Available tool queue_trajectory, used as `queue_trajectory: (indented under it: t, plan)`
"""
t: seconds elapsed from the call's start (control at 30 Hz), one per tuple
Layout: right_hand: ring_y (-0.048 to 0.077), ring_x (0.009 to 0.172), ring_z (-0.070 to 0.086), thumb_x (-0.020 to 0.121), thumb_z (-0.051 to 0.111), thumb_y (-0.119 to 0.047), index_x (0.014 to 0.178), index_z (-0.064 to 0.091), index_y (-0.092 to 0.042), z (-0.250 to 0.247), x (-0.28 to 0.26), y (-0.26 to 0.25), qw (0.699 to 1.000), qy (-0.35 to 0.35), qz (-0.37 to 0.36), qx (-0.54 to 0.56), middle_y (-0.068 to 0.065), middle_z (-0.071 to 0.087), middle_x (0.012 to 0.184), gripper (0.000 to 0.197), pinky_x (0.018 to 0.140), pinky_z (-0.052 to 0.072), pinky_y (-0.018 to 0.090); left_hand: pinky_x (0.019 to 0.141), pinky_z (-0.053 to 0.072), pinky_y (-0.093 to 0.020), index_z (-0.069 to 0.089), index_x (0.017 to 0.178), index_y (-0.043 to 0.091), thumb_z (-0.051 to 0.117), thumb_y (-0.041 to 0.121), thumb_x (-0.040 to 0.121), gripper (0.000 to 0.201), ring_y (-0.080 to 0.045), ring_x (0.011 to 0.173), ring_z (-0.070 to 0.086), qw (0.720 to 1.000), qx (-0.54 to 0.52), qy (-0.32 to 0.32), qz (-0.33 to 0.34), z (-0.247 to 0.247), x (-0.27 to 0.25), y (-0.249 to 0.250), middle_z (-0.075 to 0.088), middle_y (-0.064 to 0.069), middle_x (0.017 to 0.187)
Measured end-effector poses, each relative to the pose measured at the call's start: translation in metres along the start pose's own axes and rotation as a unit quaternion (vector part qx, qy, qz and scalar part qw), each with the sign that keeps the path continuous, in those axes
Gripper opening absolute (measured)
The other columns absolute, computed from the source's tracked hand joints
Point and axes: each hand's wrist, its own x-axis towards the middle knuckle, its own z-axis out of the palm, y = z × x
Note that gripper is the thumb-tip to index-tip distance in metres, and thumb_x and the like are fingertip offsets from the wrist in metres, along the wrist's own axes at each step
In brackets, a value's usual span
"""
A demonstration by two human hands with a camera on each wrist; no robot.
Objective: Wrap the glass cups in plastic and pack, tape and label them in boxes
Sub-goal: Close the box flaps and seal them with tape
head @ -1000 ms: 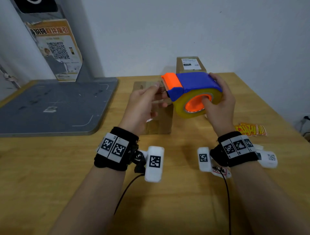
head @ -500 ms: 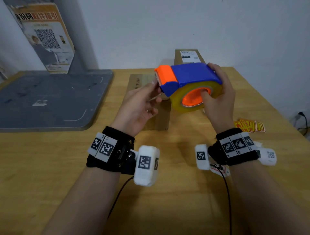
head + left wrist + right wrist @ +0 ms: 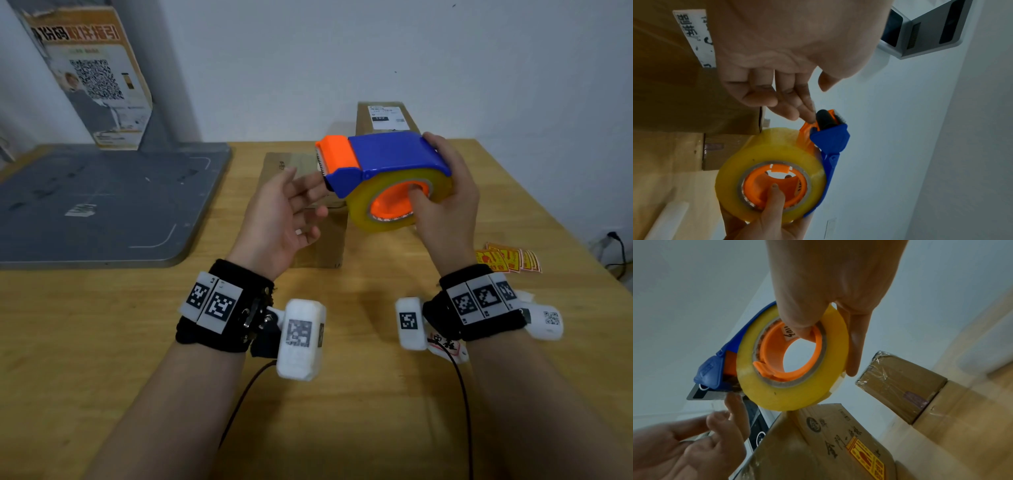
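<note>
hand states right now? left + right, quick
Left hand: open, fingers loosely extended, tips at the tape dispenser's cutter end, gripping nothing.
Right hand: holds the tape dispenser, thumb in the roll's core.

Blue-orange tape dispenser held above brown box on table.

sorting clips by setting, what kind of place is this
Most likely a small parcel-packing station, perhaps a home or small shop. A right hand holds a tape dispenser above a cardboard box on a wooden table; warning stickers lie nearby, and a labelled box stands by the wall.
</note>
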Motion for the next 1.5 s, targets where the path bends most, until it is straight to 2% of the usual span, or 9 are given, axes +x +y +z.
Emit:
queue_trajectory:
  t: [0.1,0.3,0.6,0.8,1.0,1.1,1.23,1.37,1.5]
  plan:
    - [0.016,0.13,0.057,0.079,0.058,0.013,0.14,0.056,-0.024,0.0,-0.001,-0.001,1.0,-0.001,-0.005,-0.002,0.004,0.06,0.14,0.072,0.104,0.054,0.041,0.056,0.041,-0.024,0.071,0.097,0.023,0.05,0.047,0.103,0.033,-0.009,0.064,0.058,1.0,0.025,-0.008,-0.004,-0.005,0.002,0.001,0.075,0.009,0.087]
    - [0.018,0.129,0.057,0.082,0.057,0.013,0.149,0.046,-0.019,0.006,-0.002,-0.008,1.0,0.013,-0.011,-0.021,-0.006,0.055,0.141,0.075,0.092,0.053,0.018,0.057,0.042,-0.023,0.072,0.091,0.021,0.063,0.025,0.099,0.013,-0.008,0.064,0.057,0.99,0.123,0.028,0.055,-0.01,0.005,0.001,0.072,0.009,0.076]
    - [-0.011,0.089,0.06,0.074,0.064,0.014,0.118,0.057,-0.006,0.003,-0.004,-0.02,0.997,0.028,-0.012,-0.065,-0.017,0.06,0.102,0.049,0.072,0.045,0.007,0.05,0.044,-0.015,0.077,0.078,0.02,0.066,0.013,0.098,0.024,-0.001,0.056,0.057,0.938,0.294,0.042,0.181,-0.032,0.003,0.002,0.067,0.009,0.06]
    - [-0.014,0.097,0.056,0.072,0.063,0.012,0.125,0.059,-0.012,0.007,-0.006,-0.024,0.993,0.032,-0.031,-0.11,-0.025,0.058,0.106,0.058,0.077,0.045,0.007,0.055,0.048,-0.013,0.077,0.081,0.021,0.068,0.015,0.098,0.02,0.005,0.059,0.064,0.923,0.311,0.055,0.218,-0.046,-0.002,0.006,0.073,0.013,0.064]
    - [-0.02,0.108,0.05,0.069,0.058,0.011,0.131,0.059,-0.013,0.008,-0.014,-0.024,0.987,0.086,-0.036,-0.127,-0.015,0.058,0.124,0.067,0.088,0.039,0.003,0.054,0.042,-0.006,0.077,0.082,0.011,0.068,0.018,0.098,0.02,0.013,0.056,0.059,0.913,0.33,0.037,0.238,-0.056,-0.016,0.016,0.072,0.017,0.063]
    - [-0.009,0.107,0.057,0.071,0.056,0.008,0.129,0.061,-0.016,0.0,-0.009,-0.023,0.984,0.131,0.006,-0.12,-0.015,0.062,0.119,0.062,0.09,0.049,0.015,0.068,0.044,-0.016,0.079,0.075,0.017,0.07,0.026,0.097,0.025,0.016,0.061,0.057,0.899,0.351,0.079,0.25,-0.079,-0.01,0.026,0.077,0.014,0.083]
    - [0.006,0.105,0.064,0.076,0.054,0.003,0.124,0.063,-0.024,-0.017,-0.003,-0.016,0.975,0.177,0.069,-0.119,-0.013,0.067,0.115,0.056,0.092,0.056,0.033,0.065,0.044,-0.01,0.079,0.081,0.015,0.069,0.028,0.098,0.024,0.014,0.06,0.058,0.887,0.376,0.105,0.245,-0.107,-0.004,0.03,0.073,0.016,0.076]
    - [0.014,0.108,0.064,0.08,0.054,0.0,0.123,0.066,-0.017,-0.02,-0.008,-0.006,0.968,0.188,0.089,-0.141,-0.004,0.068,0.117,0.048,0.093,0.053,0.031,0.066,0.048,-0.022,0.079,0.078,0.021,0.07,0.033,0.097,0.024,-0.004,0.065,0.056,0.895,0.376,0.092,0.222,-0.114,0.004,0.021,0.077,0.013,0.078]
    - [0.015,0.106,0.062,0.08,0.052,0.006,0.124,0.063,-0.016,-0.018,-0.013,-0.002,0.97,0.171,0.093,-0.148,-0.003,0.066,0.117,0.05,0.089,0.051,0.025,0.066,0.049,-0.024,0.078,0.076,0.026,0.071,0.035,0.096,0.024,-0.01,0.067,0.057,0.892,0.377,0.101,0.227,-0.114,0.012,0.019,0.076,0.019,0.075]
